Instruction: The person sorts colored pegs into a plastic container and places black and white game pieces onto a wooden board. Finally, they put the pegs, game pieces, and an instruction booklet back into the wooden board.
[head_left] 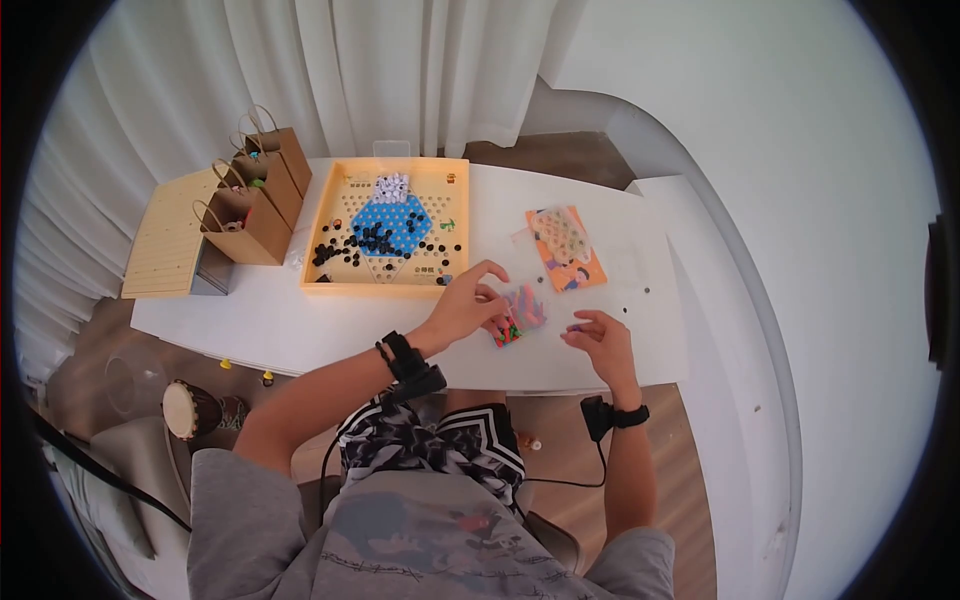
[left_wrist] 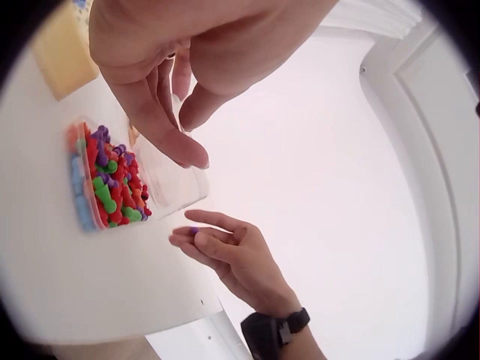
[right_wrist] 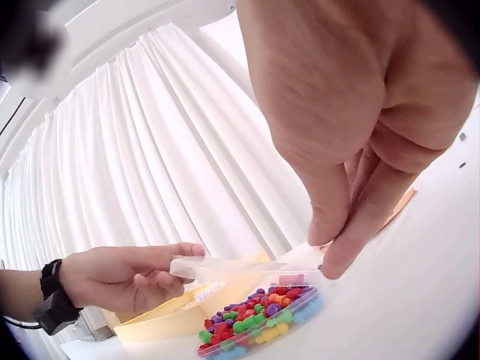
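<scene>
A clear box of colourful pegs [left_wrist: 116, 184] [right_wrist: 255, 319] stands on the white table, with its translucent lid [right_wrist: 240, 268] raised at an angle over it. My left hand [head_left: 465, 308] [right_wrist: 124, 277] pinches the lid's edge between thumb and fingers. To the right of the box, my right hand [head_left: 605, 348] [left_wrist: 251, 262] holds a small purple piece [left_wrist: 194, 230] at its fingertips. The right wrist view shows that hand [right_wrist: 352, 112] close above the lid's far end, its fingers mostly hiding the piece.
Behind and left lies a yellow-framed game board [head_left: 308, 235] with black and white pieces. Paper bags [head_left: 250, 235] stand farther left beside a wooden box [head_left: 165, 245]. An orange card [head_left: 580, 275] with a clear packet lies behind the hands; small dark pieces [head_left: 647, 290] lie at right.
</scene>
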